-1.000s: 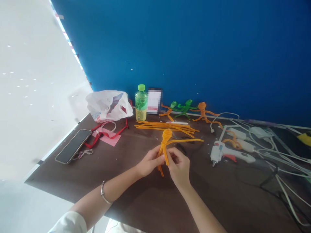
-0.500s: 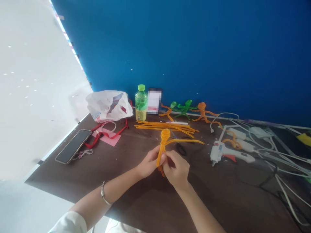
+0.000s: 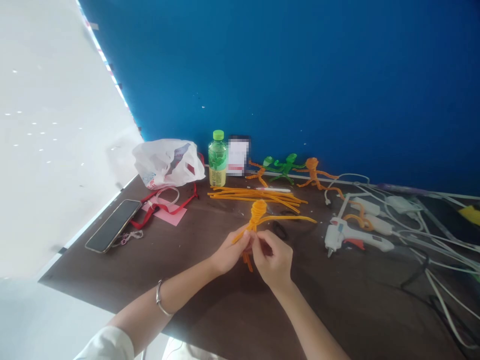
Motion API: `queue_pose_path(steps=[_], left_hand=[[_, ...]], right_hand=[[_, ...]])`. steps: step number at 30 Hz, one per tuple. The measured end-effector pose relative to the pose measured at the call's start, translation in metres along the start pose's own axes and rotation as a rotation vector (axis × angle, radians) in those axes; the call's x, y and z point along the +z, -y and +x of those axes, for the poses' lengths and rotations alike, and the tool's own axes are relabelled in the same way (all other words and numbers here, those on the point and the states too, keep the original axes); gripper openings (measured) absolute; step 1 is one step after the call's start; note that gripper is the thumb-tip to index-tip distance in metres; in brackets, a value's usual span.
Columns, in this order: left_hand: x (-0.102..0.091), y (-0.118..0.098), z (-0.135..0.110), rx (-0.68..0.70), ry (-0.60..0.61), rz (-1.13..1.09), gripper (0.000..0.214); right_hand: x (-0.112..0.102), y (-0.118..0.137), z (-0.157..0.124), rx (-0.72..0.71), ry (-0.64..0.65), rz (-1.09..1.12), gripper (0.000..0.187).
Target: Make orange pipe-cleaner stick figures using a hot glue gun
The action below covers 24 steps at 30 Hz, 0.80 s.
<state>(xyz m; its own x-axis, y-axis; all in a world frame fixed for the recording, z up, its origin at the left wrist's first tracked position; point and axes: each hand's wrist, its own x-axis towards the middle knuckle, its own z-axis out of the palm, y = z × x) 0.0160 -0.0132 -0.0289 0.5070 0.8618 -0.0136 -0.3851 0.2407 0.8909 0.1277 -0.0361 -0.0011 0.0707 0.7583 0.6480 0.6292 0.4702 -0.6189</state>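
Between my two hands is an orange pipe-cleaner figure point(image 3: 258, 211), held upright with its coiled head on top. One long strand sticks out to the right from below the head, and a shorter one points down to the left. My left hand point(image 3: 231, 252) pinches the figure's body from the left. From the right, my right hand point(image 3: 274, 260) closes thumb and fingers on the same body. Strand ends hang out below the fingers; the pinched part itself is hidden. Beyond the hands lies a bundle of loose orange pipe cleaners point(image 3: 255, 194).
Finished-looking figures, a green one point(image 3: 290, 165) and an orange one point(image 3: 312, 170), lean at the blue wall. A glue gun point(image 3: 341, 232) and white cables point(image 3: 420, 235) lie right. Left are a phone point(image 3: 112, 226), plastic bag point(image 3: 161, 160) and drink bottle point(image 3: 218, 160).
The figure's head has shifted slightly right. The short strand that hung in front of my left fingers now slants down to the left. Both hands stay nearly in place.
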Motion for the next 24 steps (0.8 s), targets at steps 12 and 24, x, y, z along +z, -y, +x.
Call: queue_pose_path(steps=[12,24], left_hand=[[-0.001,-0.001,0.009,-0.001,-0.056,-0.131,0.034],[0.001,-0.009,0.012,-0.024,-0.020,-0.176,0.035]], right_hand=[[-0.005,-0.008,0.006,0.129,0.236,0.084,0.027],[-0.006,-0.016,0.009,0.270,0.340,0.208,0.025]])
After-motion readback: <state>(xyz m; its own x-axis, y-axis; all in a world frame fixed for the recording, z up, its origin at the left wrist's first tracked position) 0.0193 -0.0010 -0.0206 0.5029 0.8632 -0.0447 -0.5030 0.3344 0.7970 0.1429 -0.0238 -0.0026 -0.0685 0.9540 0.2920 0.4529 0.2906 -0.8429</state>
